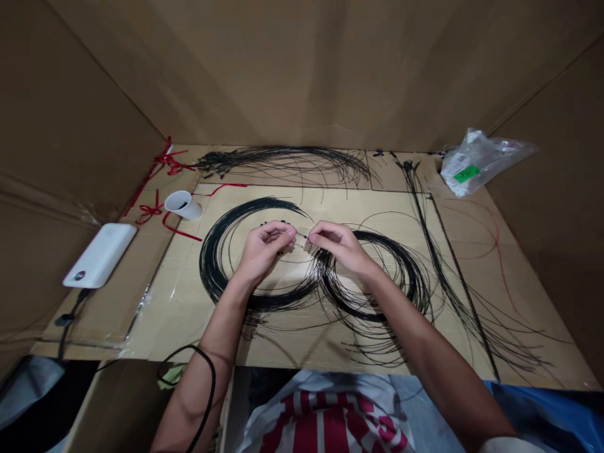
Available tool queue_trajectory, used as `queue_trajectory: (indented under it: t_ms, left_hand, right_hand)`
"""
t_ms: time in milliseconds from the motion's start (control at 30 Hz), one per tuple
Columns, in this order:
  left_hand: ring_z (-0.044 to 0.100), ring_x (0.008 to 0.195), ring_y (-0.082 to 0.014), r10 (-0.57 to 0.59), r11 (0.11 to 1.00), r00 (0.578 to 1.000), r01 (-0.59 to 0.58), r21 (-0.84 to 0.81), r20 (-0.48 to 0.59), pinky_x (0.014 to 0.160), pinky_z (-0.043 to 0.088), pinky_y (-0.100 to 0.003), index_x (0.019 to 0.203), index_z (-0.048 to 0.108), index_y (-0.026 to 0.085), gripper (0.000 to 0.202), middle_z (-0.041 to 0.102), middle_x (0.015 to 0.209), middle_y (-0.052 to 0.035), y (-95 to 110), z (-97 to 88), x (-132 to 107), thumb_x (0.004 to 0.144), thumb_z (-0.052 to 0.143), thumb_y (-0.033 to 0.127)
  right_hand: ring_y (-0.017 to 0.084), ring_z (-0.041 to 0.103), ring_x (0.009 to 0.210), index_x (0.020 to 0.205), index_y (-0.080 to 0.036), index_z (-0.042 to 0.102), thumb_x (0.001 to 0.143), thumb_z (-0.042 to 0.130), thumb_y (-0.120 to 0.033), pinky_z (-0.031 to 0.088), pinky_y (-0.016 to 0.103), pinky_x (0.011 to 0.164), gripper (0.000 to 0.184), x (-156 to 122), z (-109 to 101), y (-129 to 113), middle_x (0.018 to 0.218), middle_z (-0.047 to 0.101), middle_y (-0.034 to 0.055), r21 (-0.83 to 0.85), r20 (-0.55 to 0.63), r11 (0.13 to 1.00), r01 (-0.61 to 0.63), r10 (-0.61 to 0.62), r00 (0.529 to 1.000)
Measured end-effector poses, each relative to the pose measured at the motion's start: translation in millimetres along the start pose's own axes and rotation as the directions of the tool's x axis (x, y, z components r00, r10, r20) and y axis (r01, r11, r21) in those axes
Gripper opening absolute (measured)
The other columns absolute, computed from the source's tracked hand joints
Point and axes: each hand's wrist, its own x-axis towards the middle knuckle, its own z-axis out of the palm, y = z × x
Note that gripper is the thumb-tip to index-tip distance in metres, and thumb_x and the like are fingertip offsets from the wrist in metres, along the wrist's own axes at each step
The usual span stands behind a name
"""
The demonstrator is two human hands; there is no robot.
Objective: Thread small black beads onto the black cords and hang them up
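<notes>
My left hand (268, 250) and my right hand (340, 244) meet over the middle of the board, fingertips a small gap apart. Both are closed in a pinch. A thin wire (301, 235) spans the gap, with a small dark piece at its right end by my right fingertips. Behind my left hand, several small black pieces (283, 221) are partly hidden. A large coil of black wires (212, 258) curves around my left hand, and a smaller coil of black wires (415, 277) lies under my right hand and forearm.
Along the back lies a bundle of black wires (283, 154); another wire bundle (429, 239) runs down the right. A white cup (191, 209), red ribbon (150, 214) and white power bank (101, 255) are on the left. A clear plastic bag (486, 154) sits back right. Cardboard walls (283, 75) enclose the table.
</notes>
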Motion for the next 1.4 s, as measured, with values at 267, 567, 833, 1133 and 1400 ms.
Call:
queue_trajectory:
  t_ms: [267, 567, 833, 1133, 1400]
  left_hand:
    - [0.065, 0.068, -0.0147, 0.001, 0.999, 0.999, -0.002, 0.043, 0.041, 0.068, 0.055, -0.028, 0.085, 0.081, 0.017, 0.034, 0.074, 0.075, -0.0045, 2, 2.3, -3, 0.074, 0.095, 0.046]
    - [0.065, 0.065, -0.0150, -0.006, 0.999, 1.000, 0.005, 0.052, 0.022, 0.066, 0.055, -0.028, 0.083, 0.080, 0.016, 0.036, 0.074, 0.074, -0.0050, 0, 2.4, 0, 0.072, 0.096, 0.046]
    - [0.065, 0.064, -0.0138, 0.009, 0.999, 0.993, -0.004, 0.045, -0.116, 0.064, 0.055, -0.027, 0.085, 0.081, 0.015, 0.039, 0.077, 0.078, -0.0061, 3, -6.8, 6, 0.067, 0.098, 0.046]
    - [0.064, 0.064, -0.0132, -0.021, 1.000, 0.996, 0.020, -0.006, -0.090, 0.063, 0.054, -0.026, 0.083, 0.081, 0.015, 0.035, 0.075, 0.075, -0.0052, 2, -4.8, 4, 0.068, 0.098, 0.043]
    - [0.063, 0.063, -0.0144, -0.036, 0.994, 0.997, 0.029, 0.108, 0.064, 0.060, 0.051, -0.027, 0.087, 0.082, 0.016, 0.038, 0.074, 0.073, -0.0046, -1, 3.2, -2, 0.073, 0.095, 0.048]
  right_hand:
    - [0.019, 0.065, 0.083, 0.086, -0.021, 0.077, 0.089, 0.082, -0.052, 0.050, 0.033, 0.081, 0.031, 1, 7, 4, 0.086, 0.073, 0.0029, 0.056, -0.025, 0.998, -0.008, 0.009, 1.000]
    - [0.021, 0.067, 0.084, 0.082, -0.022, 0.076, 0.086, 0.082, -0.049, 0.053, 0.036, 0.083, 0.029, 2, 4, 5, 0.084, 0.075, 0.0037, 0.054, -0.011, 0.998, -0.036, 0.037, 0.999]
    - [0.023, 0.069, 0.088, 0.084, -0.021, 0.079, 0.086, 0.083, -0.051, 0.052, 0.036, 0.085, 0.030, 1, -2, 4, 0.088, 0.078, 0.0058, 0.027, -0.050, 0.998, -0.063, 0.064, 0.997]
    - [0.020, 0.068, 0.089, 0.102, -0.021, 0.080, 0.098, 0.068, -0.064, 0.054, 0.033, 0.083, 0.044, 4, -2, 5, 0.097, 0.076, 0.0068, 0.076, -0.143, 0.997, -0.023, 0.033, 0.989]
    - [0.016, 0.061, 0.072, 0.093, -0.021, 0.073, 0.088, 0.083, -0.057, 0.050, 0.030, 0.067, 0.037, 0, 14, 9, 0.082, 0.070, 0.0014, 0.080, -0.054, 0.995, -0.054, 0.059, 0.997]
